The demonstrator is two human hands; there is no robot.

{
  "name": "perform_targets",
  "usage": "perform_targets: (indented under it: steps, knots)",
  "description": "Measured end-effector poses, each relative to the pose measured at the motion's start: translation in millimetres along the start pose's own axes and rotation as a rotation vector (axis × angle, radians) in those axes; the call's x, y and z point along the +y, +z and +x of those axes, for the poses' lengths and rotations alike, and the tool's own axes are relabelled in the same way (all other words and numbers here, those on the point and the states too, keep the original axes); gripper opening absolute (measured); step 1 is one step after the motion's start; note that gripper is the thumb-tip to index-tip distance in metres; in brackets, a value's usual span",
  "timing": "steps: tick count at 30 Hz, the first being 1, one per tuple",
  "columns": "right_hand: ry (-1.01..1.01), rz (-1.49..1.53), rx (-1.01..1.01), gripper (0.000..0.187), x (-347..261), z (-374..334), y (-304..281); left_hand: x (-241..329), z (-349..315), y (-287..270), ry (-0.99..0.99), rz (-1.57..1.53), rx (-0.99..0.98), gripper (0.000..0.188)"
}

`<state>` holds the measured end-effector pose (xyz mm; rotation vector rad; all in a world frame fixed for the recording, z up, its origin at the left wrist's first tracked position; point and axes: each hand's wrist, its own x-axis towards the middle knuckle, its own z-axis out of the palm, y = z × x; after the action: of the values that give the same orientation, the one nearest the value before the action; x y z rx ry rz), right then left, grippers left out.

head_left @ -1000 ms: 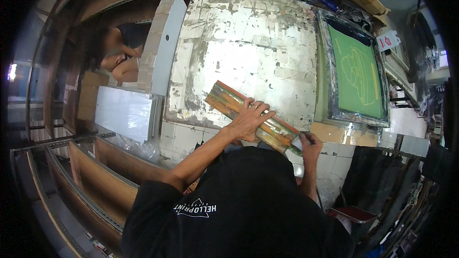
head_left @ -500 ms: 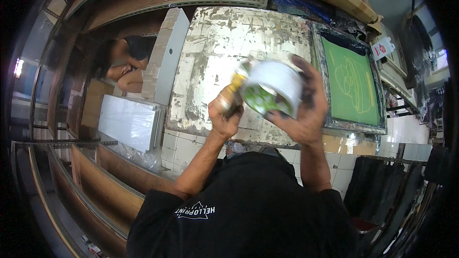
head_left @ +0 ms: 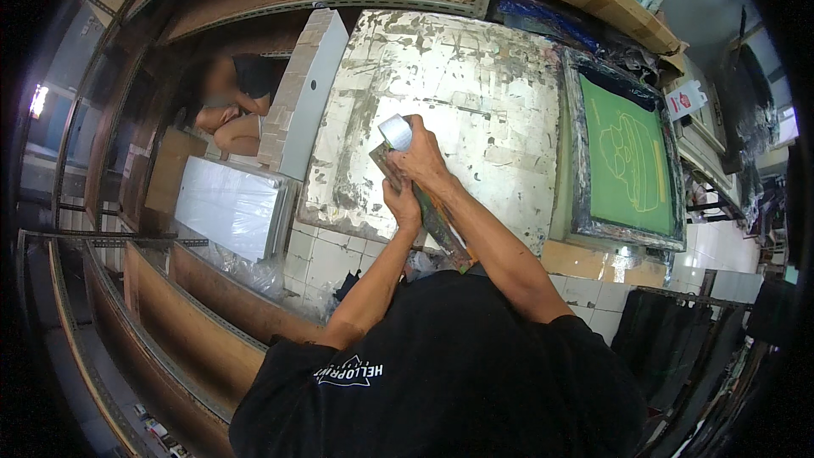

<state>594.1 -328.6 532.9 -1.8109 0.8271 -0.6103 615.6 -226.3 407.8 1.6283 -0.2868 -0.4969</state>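
Over the worktable, both hands are close together on a long, narrow, ink-stained bar that looks like a screen-printing squeegee. It slants from the table's middle back toward my body. My left hand is closed round the bar near its far end. Just beyond it, my right hand holds a silver roll of tape against that end. The palm side of my right hand is hidden, and so is part of the roll. The tabletop under the hands is pale and patchy with worn layers.
On the right lies a green printing screen in a dark frame. A tall white box borders the table's left side, and wrapped white panels lean below it. Another person sits beyond the box. Wooden shelves stand lower left.
The tape roll has moved left and turned, so its green inner side no longer shows. My right hand has come across to the bar, which now lies lengthwise toward my body.
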Motion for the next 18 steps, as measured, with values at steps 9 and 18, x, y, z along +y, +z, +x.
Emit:
perform_targets:
  steps: [9, 18]
  knots:
    - [0.065, -0.023, -0.049, 0.061, 42.9, 10.8, 35.6, -7.1, 18.2, -0.7, 0.536, 0.773, -0.011, 0.065]
    - [0.189, -0.445, -0.089, 0.072, 8.4, -31.2, -33.7, 8.9, 14.8, 3.9, 0.404, 0.828, 0.043, 0.052]
